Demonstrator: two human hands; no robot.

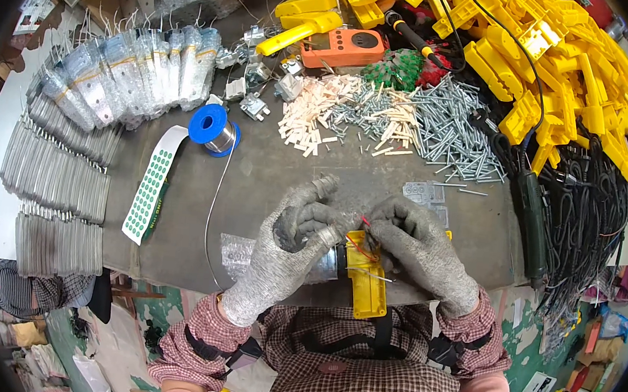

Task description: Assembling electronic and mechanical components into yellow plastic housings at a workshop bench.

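Both of my hands wear grey knit gloves and work near the table's front edge. My right hand is closed in a pinch around a thin red wire, whose tip pokes out past the fingers. Just left of it, my left hand curls with thumb and fingertips close together and the index finger raised; what they hold, if anything, is too small to make out. Below the hands lies a yellow plastic housing half, crossed by red wires and a pale lead. A clear-wrapped part with a black end sits partly hidden behind my left hand.
A blue solder spool trails wire down the table beside a green-dotted sticker sheet. Screws, pale strips and an orange meter lie beyond. Yellow housings and black cords crowd the right; wrapped metal plates the left.
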